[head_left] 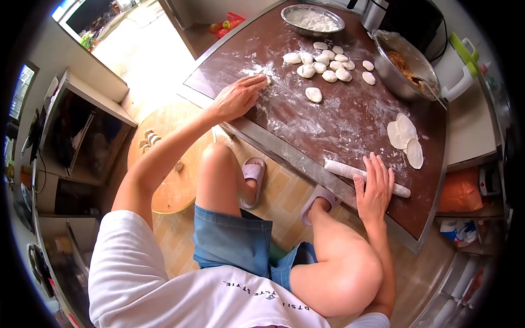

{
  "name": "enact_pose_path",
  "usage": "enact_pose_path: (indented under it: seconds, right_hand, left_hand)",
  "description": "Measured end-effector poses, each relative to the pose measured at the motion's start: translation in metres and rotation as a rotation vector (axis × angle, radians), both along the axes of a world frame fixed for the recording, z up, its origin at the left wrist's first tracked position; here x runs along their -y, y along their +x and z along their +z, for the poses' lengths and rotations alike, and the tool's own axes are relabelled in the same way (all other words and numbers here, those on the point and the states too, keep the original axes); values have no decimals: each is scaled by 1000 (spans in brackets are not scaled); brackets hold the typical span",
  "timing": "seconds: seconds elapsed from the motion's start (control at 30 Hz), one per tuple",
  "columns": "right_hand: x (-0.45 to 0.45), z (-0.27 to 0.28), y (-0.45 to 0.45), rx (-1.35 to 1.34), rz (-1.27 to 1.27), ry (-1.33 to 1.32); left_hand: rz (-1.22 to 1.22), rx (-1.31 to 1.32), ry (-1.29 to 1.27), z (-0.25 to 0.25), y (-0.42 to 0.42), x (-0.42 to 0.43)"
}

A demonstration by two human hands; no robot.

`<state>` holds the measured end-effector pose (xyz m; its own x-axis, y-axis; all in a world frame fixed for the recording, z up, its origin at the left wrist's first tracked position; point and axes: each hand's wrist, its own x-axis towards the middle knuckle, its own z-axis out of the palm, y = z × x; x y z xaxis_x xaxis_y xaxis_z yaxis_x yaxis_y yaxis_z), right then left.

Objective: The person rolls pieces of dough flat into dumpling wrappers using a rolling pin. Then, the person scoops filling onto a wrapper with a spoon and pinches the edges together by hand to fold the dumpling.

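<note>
My left hand point(240, 97) reaches to the left part of the brown table point(295, 134). Its fingers lie stretched out on a patch of flour, with a small pale piece of dough point(268, 80) partly hidden at the fingertips. Near the front edge, my right hand point(376, 186) rests flat across a flour-dusted rolling pin point(340, 169), fingers extended. Beyond the pin, several thin rolled dough wrappers point(406, 129) overlap. Several small flattened dough pieces point(329, 76) are grouped toward the back, and a single dough piece point(313, 94) sits closer to me.
A metal bowl of flour point(312, 20) stands at the back. At right is a large steel bowl of filling point(407, 71) with a spoon, beside a white and green jug point(460, 65). Left of my knee, a low round wooden table point(169, 188) carries several dumplings point(149, 139).
</note>
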<state>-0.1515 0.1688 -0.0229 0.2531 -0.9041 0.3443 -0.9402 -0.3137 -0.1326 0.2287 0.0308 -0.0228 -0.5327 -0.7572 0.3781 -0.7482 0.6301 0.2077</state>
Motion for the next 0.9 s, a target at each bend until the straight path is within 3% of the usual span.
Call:
enact_pose_path:
  seconds: [0.1, 0.23, 0.3, 0.37, 0.5, 0.57, 0.67, 0.8, 0.9]
  right_hand:
    - [-1, 1, 0, -1, 0, 3]
    - [-2, 11, 5, -22, 71, -64]
    - [1, 16, 5, 145, 200, 10]
    - [3, 18, 2, 155, 233, 16]
    - [8, 19, -13, 160, 133, 94]
    - [13, 16, -7, 85, 59, 42]
    - [34, 0, -1, -29, -103, -10]
    - [101, -10, -11, -74, -204, -14]
    - [120, -8, -11, -55, -217, 28]
  left_hand:
    - [-7, 10, 12, -5, -13, -20]
    - [-237, -114, 99, 1, -85, -55]
    - [-372, -192, 108, 1, -131, -48]
    - [-489, -116, 128, 9, -166, -40]
    - [-364, -329, 185, 8, -195, -13]
    - [-320, -165, 213, 2, -198, -1]
    - [-445, -85, 322, 4, -201, 12]
    - [-429, -57, 635, 23, -209, 32]
    - [-428, 103, 468, 15, -219, 45]
